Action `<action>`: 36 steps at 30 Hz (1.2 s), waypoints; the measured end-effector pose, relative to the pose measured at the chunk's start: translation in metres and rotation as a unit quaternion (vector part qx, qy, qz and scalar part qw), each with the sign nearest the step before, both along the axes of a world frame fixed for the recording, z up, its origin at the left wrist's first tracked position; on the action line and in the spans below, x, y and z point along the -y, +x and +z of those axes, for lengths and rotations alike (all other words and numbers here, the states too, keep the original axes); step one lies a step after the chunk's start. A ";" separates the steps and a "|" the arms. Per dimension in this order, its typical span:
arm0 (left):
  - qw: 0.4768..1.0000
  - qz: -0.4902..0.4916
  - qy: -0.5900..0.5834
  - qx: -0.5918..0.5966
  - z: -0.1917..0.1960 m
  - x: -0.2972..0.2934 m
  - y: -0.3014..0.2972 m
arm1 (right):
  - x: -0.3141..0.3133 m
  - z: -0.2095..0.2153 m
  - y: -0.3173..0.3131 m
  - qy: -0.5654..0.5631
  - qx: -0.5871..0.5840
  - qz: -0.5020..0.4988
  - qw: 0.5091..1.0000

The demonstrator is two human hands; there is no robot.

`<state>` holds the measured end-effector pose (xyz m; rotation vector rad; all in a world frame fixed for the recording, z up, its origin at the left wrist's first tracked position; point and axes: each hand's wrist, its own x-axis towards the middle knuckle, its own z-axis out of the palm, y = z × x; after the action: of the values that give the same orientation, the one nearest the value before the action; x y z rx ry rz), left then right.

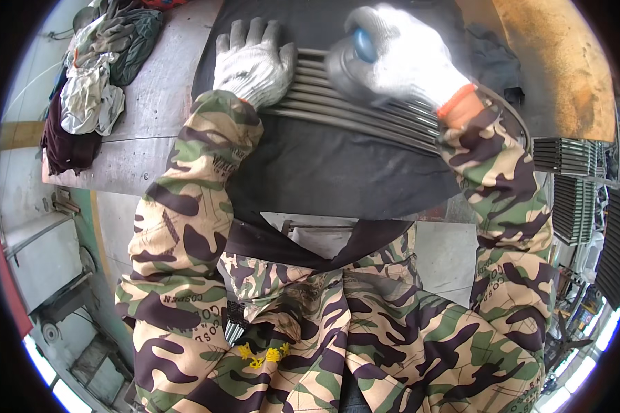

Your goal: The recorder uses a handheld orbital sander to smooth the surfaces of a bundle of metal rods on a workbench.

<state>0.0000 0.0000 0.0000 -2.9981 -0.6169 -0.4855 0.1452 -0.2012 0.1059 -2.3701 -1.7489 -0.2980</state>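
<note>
Several grey metal rods (337,118) lie side by side on a black cloth (337,172) over the table. My left hand (255,65), in a white knit glove with grey fingertips, rests flat on the rods' left end, fingers stretched out. In a similar white glove, my right hand (410,55) is wrapped around a round palm sander (351,72) with a shiny blue top. The sander sits over the rods and is blurred by motion; its underside is hidden. My right forearm covers part of the rods' right end.
A heap of rags (93,93) lies on the table's far left. A dark hose (520,117) curves beside my right wrist. Stacks of metal bars (573,199) stand at the right, below a rusty brown board (558,62). Dark cloth (492,62) lies bunched beyond my right hand.
</note>
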 end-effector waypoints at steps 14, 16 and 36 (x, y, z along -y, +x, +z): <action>0.999 -0.020 0.002 -0.028 -0.002 0.005 -0.017 | -0.016 -0.002 -0.005 0.024 -0.064 0.005 0.998; 0.999 -0.021 -0.009 -0.034 0.003 0.013 -0.026 | -0.018 -0.006 0.005 0.035 -0.057 0.008 0.998; 0.971 -0.205 -0.122 -0.032 0.026 0.080 -0.022 | 0.170 0.035 0.059 0.045 -0.160 -0.252 0.953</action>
<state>-0.0216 -0.0796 0.0258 -3.3699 -0.0438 -0.3440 0.2045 -0.3715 0.1409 -2.5852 -0.9575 -0.0472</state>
